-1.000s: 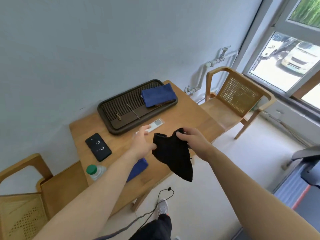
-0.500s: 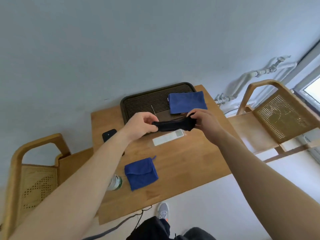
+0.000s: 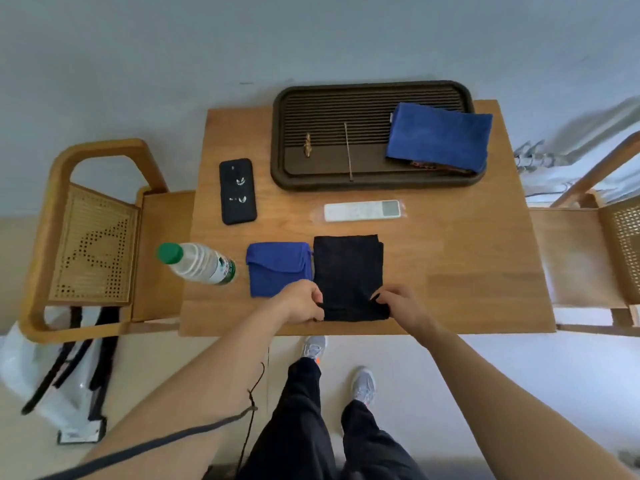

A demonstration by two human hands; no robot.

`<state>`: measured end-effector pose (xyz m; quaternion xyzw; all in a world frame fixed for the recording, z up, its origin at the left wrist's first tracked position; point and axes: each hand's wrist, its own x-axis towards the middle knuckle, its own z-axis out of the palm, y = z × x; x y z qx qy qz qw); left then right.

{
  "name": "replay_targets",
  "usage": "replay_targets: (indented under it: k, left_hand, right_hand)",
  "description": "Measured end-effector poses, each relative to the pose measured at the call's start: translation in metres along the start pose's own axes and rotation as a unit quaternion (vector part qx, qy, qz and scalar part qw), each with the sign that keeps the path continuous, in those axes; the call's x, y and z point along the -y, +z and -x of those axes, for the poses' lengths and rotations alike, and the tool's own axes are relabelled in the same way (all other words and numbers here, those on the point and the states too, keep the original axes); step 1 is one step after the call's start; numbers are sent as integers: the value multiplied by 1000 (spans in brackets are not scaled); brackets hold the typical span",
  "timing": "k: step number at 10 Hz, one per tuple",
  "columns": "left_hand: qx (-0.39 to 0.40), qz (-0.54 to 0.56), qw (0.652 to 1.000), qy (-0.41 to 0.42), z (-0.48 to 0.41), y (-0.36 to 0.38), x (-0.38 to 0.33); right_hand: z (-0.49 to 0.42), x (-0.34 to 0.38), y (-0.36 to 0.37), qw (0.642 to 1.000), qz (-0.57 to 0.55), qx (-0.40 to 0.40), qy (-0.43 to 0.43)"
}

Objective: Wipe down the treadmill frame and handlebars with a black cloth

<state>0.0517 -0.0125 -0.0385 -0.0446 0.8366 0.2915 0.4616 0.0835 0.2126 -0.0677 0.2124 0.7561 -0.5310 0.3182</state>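
Note:
The black cloth (image 3: 348,271) lies flat and folded on the wooden table (image 3: 467,265), near its front edge. My left hand (image 3: 303,303) pinches the cloth's near left corner. My right hand (image 3: 398,303) pinches its near right corner. Both hands rest low on the tabletop. No part of the treadmill is in view.
A small blue cloth (image 3: 277,271) lies just left of the black one, a water bottle (image 3: 197,263) beside it. A black phone (image 3: 238,190), a white remote (image 3: 362,211) and a dark tray (image 3: 298,133) holding a blue cloth (image 3: 438,136) lie farther back. Wooden chairs (image 3: 93,237) flank the table.
The black cloth was held stretched in the air between both hands; now it lies folded flat on the table. The view has tilted down and swung left, away from the window.

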Motion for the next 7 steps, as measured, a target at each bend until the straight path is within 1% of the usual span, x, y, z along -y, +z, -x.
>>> replay_targets:
  k: [1,2,3,4,5,6,7]
  left_hand:
    - [-90,103,991,2,-16,0,-4]
    - [-185,166,968,17,-40,-9,-11]
    - [-249,235,939,19,-62,-12,-17]
    - [-292,223,930,27,-70,-3,-18]
    - [-302,200,930,61,-60,11,-15]
    - [-281,147,946,63,-48,16,-10]
    - [-241,70,967,52,-31,-3,-19]
  right_hand:
    - [-21,14,-6,999,10,-29,-23]
    - [-50,33,-14,996,5,-73,-54]
    - [-75,40,-17,992,24,-109,-60]
    - [-78,36,-13,985,75,-145,-49]
    - [-68,29,-9,972,154,-168,-55]
    - [-53,29,-13,967,209,-138,-48]
    - [-37,48,-28,951,282,-111,-54]
